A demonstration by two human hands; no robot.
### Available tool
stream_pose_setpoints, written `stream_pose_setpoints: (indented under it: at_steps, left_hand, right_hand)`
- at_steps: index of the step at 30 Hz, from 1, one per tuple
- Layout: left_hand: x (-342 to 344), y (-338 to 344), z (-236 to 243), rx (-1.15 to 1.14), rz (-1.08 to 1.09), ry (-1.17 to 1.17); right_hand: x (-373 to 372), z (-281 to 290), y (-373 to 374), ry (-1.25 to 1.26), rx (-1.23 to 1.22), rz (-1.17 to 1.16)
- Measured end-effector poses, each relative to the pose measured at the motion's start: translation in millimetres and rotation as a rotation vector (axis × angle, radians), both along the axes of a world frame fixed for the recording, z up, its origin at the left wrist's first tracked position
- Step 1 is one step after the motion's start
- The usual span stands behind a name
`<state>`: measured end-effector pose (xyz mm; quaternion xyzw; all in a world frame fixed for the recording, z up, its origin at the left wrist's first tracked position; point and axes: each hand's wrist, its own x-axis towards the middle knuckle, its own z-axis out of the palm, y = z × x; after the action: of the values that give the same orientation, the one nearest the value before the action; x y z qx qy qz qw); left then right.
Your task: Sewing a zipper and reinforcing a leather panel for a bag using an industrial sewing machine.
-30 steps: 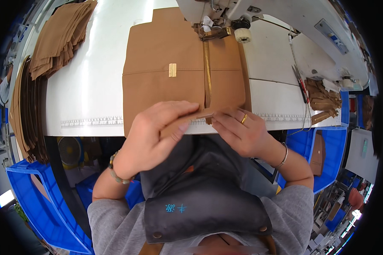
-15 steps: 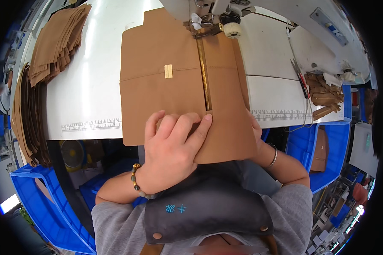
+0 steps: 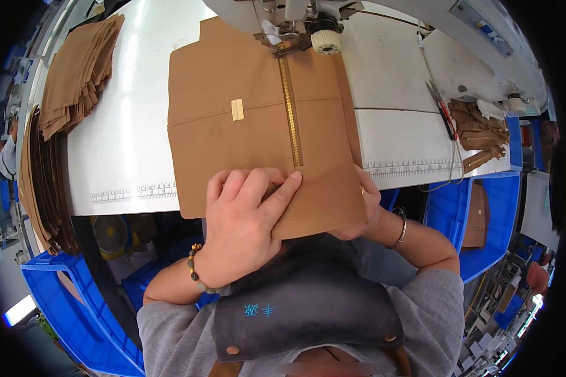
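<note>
A large brown leather-like panel (image 3: 220, 151) lies on the white sewing table, its near end hanging past the front edge. A zipper (image 3: 292, 113) with gold teeth runs lengthwise along it, its far end under the presser foot (image 3: 292, 48) of a sewing machine. My left hand (image 3: 242, 204) rests on the panel with bent fingers, gripping it, one fingertip pressed at the zipper's near end. Under the panel's right edge my right hand (image 3: 366, 207) grips the material; part of that hand is hidden below it. A small pale tab (image 3: 237, 110) sits left of the zipper.
Stacks of brown pieces (image 3: 78, 75) lie at the left. Red-handled scissors (image 3: 443, 112) and brown strips (image 3: 478, 129) are at the right. Blue bins (image 3: 493, 217) stand either side below the table. A ruler strip (image 3: 399, 166) lines the front edge.
The panel and both hands appear slightly farther left, partly because the whole view has shifted. More of my right hand shows below the panel's edge. Both hands keep their hold.
</note>
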<state>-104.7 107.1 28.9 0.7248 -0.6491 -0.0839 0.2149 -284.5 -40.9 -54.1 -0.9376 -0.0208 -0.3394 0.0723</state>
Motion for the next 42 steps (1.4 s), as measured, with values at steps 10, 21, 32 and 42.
stream_pose_setpoints:
  at_steps: [10, 21, 32, 42]
  left_hand:
    - [3, 1, -4, -0.029, -0.017, -0.032]
    - [3, 1, -4, -0.016, -0.044, -0.112]
    - [-11, 6, 1, 0.020, -0.074, -0.259]
    - [-14, 5, -12, -0.064, -0.070, -0.439]
  right_hand:
    - [0, 0, 1, -0.002, -0.037, -0.007]
    - [-2, -1, 3, -0.001, 0.010, 0.011]
    - [-32, 49, -40, 0.082, 0.083, -0.055]
    - [25, 52, -27, 0.112, 0.279, 0.095]
